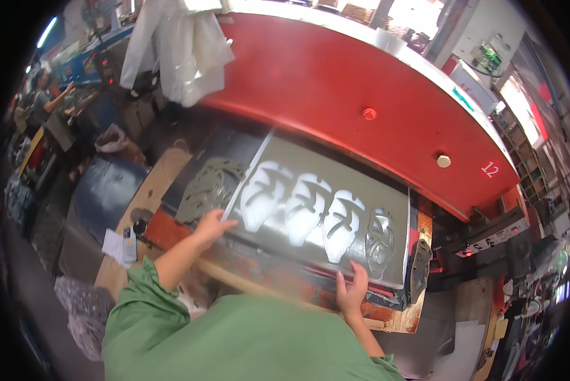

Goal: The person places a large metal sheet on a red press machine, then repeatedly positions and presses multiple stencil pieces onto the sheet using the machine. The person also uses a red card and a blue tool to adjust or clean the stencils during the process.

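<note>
Pointing rightward, left hand [212,229] at plate [355,174] corner; right hand [351,293] forward.

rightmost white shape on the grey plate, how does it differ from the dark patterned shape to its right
The white shape is bright, while the dark patterned shape is close to the grey plate's colour. The white shape has broad filled areas; the dark patterned shape shows mostly curving outlines. Both are elongated.

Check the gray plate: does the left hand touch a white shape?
No, the left hand is at the near-left corner of the gray plate, apart from the white shapes.
</note>
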### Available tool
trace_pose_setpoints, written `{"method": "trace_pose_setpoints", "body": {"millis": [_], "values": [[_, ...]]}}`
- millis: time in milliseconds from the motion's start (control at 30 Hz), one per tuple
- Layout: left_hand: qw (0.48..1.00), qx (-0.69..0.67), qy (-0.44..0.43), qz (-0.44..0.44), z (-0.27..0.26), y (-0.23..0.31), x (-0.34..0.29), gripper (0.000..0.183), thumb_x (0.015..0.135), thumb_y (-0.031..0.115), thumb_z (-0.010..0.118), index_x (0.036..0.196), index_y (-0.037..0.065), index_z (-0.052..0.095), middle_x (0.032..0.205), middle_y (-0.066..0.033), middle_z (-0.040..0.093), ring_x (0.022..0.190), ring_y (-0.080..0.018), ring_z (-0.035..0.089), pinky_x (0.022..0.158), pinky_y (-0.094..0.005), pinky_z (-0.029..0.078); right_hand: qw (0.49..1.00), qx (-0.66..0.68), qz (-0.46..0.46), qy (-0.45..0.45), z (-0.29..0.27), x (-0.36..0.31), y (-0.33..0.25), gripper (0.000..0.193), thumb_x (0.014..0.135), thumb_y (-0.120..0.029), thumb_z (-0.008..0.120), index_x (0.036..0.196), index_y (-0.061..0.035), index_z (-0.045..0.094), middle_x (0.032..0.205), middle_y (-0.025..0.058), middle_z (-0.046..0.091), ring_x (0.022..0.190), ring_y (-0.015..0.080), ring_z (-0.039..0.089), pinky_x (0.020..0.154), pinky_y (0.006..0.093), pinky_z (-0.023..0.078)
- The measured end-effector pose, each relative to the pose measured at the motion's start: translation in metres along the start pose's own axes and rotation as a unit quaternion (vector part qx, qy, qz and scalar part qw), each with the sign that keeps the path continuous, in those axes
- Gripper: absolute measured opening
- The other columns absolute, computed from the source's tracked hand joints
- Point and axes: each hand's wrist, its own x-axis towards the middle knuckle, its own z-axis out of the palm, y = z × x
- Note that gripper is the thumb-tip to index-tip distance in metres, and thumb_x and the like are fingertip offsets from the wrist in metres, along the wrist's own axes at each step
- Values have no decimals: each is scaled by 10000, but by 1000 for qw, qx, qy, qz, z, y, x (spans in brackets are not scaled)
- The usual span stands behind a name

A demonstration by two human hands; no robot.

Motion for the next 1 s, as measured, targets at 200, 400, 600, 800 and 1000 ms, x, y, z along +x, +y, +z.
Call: {"method": "trace_pose_setpoints", "body": {"millis": [200, 400, 600, 800, 1000], "values": [[993, -99, -68, -19, -11, -3, 8, 376, 834, 68, 751, 1164, -27, 597, 1066, -88, 682, 918, -144, 622, 810, -273, 481, 918, 248, 294, 98, 37, -26, -5, 323, 945, -121, 636, 1208, 7, 500, 1048, 84, 592, 905, 168, 621, 814, 258, 514], [973, -146, -141, -108, -35, 2, 33, 156, 867, 153, 733, 963, 70, 644, 854, -5, 634, 654, -75, 522, 549, -216, 384, 630, 581, 476, 196, 43, -15, 7, 474, 909, -137, 659, 1270, 46, 414, 1147, 174, 522, 1001, 251, 590, 878, 346, 532], [957, -140, -186, -174, -40, 10, 49, 157, 865, 171, 722, 796, 107, 597, 603, 50, 460, 499, -79, 393, 446, -263, 300, 587, 592, 531, 155, 39, -7, 3, 950, 887, -265, 690, 1498, 100, 61, 1542, 280, 199, 1351, 361, 379, 1140, 400, 356], [973, -4, -164, -162, -31, 27, 45, 200, 845, 223, 746, 854, 53, 640, 649, -10, 499, 545, -119, 419, 494, -301, 322, 557, 573, 590, 112, 24, 3, 8, 871, 856, -302, 729, 1420, 85, 190, 1501, 294, 285, 1353, 378, 399, 1104, 428, 402], [976, 77, -123, -162, -24, 33, 50, 357, 821, 285, 777, 946, -32, 671, 707, -78, 551, 589, -172, 434, 539, -362, 346, 551, 594, 579, 92, 25, 6, 9, 1036, 843, -372, 755, 1485, 89, 86, 1505, 298, 280, 1354, 373, 396, 1119, 431, 380]]}}
